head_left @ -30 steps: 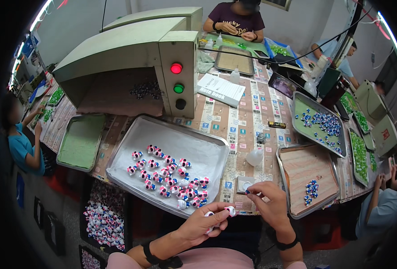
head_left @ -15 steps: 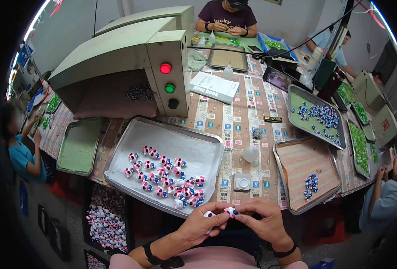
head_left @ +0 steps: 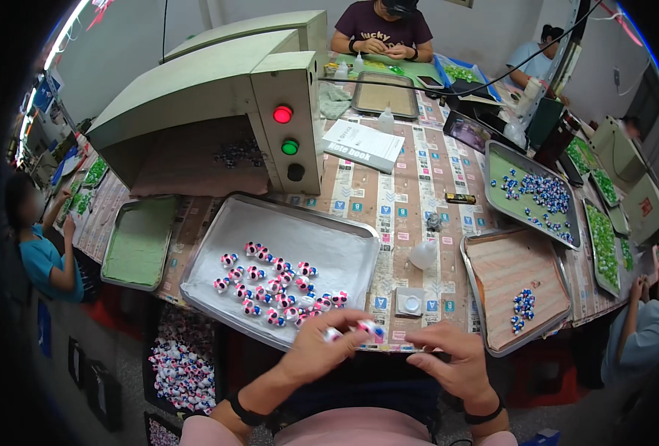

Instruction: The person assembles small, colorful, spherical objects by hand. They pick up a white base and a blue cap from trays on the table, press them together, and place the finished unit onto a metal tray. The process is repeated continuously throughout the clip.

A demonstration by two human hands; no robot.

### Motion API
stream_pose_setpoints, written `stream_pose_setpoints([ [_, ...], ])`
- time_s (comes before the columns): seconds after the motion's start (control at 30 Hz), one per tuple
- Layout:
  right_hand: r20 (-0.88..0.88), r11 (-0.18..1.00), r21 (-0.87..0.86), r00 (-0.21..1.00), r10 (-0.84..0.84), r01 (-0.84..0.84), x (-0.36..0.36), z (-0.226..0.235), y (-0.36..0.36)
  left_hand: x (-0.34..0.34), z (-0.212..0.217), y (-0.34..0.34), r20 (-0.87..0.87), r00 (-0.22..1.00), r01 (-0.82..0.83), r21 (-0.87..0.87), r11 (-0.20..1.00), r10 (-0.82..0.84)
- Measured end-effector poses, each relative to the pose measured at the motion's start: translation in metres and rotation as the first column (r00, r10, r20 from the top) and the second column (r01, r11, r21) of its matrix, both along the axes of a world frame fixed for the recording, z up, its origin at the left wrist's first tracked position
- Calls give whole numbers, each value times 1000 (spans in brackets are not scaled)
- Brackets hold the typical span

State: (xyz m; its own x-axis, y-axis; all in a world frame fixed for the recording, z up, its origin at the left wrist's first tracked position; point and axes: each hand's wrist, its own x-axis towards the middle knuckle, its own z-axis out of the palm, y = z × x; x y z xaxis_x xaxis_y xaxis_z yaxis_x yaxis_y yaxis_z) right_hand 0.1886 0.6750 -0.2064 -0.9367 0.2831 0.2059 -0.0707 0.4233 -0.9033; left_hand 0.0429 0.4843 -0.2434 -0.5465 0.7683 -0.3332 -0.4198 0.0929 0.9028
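Note:
Between the thumb and fingertips of my left hand (head_left: 316, 352) is a small white, pink and blue figurine (head_left: 372, 328), blurred by motion. Another whitish piece (head_left: 332, 334) shows within the same hand, mostly covered by the fingers. My right hand (head_left: 454, 360) is apart from it, thumb and forefinger spread with nothing between them. Beyond my left hand lies a metal tray (head_left: 288, 217) lined with white paper, holding several similar figurines (head_left: 279, 286). A small pale square block with a round white top (head_left: 410, 302) sits on the table beyond my right hand.
A white squeeze bottle (head_left: 423, 255) stands mid-table. At right, one tray (head_left: 504, 260) holds small blue-white parts, with another tray (head_left: 500, 149) behind. A beige machine (head_left: 288, 74) with red and green lights stands back left. A box of figurines (head_left: 183, 372) sits below. Co-workers sit around.
My right hand has let go of the figurine and moved away to the right, its fingers parting. My left hand keeps the figurine and has shifted slightly left and toward the tray.

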Motion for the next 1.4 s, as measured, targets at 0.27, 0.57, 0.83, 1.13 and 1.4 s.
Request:
stream_pose_setpoints([
  [0.27, -107, 868, 198, 891, -442, 455, 26, -16, 62, -65, -21, -4, -905, 426, -337, -172, 926, -13],
  [0.57, -109, 526, 560, 686, -719, 640, 83, -42, 146, -54, -26, -21, -793, 543, -363, 74, 929, 275],
  [0.83, 67, 533, 715, 714, -697, 453, 69, -65, 153, -2, 7, -14, 391, 920, -110, 197, 974, 25],
  [1.13, 23, 689, 353, 731, -682, 633, 52, -55, 130, 24, -5, -4, 626, 772, -80, 265, 961, -109],
  [1.4, 82, 942, -219, 967, -241, 253, 40, -45, 60, 27, -16, 2, 711, 678, -83, 326, 942, -187],
])
